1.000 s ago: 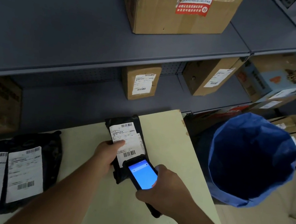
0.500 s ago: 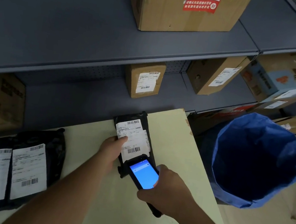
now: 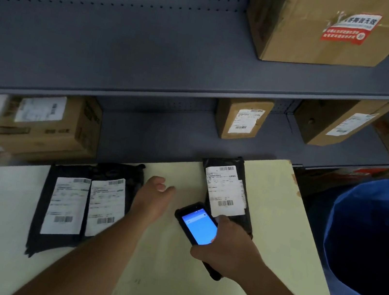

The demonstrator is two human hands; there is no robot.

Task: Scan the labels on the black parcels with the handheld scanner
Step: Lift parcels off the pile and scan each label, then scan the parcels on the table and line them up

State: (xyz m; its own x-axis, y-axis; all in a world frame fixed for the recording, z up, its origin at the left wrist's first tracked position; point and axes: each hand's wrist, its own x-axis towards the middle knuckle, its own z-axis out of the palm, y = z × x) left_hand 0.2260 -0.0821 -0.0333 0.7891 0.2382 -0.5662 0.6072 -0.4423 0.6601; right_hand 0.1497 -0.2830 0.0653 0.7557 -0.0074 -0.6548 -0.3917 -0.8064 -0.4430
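Note:
A black parcel (image 3: 243,178) with a white label lies at the far right of the pale table (image 3: 167,283). My right hand (image 3: 225,249) grips the handheld scanner (image 3: 197,225), whose blue screen is lit, just below that label. Two more black parcels (image 3: 64,205) (image 3: 116,181) with white labels lie side by side at the table's left. My left hand (image 3: 152,199) hovers empty, fingers loosely apart, between the right parcel and the left pair, touching neither.
A blue bag-lined bin (image 3: 372,241) stands right of the table. Grey shelves (image 3: 174,72) run behind it, carrying cardboard boxes (image 3: 46,126) (image 3: 242,118) (image 3: 317,24). The table's far edge butts against the lower shelf.
My left hand has let go of the right parcel's label and moved left toward the other two parcels. The view has swung left. The scanner stays in my right hand.

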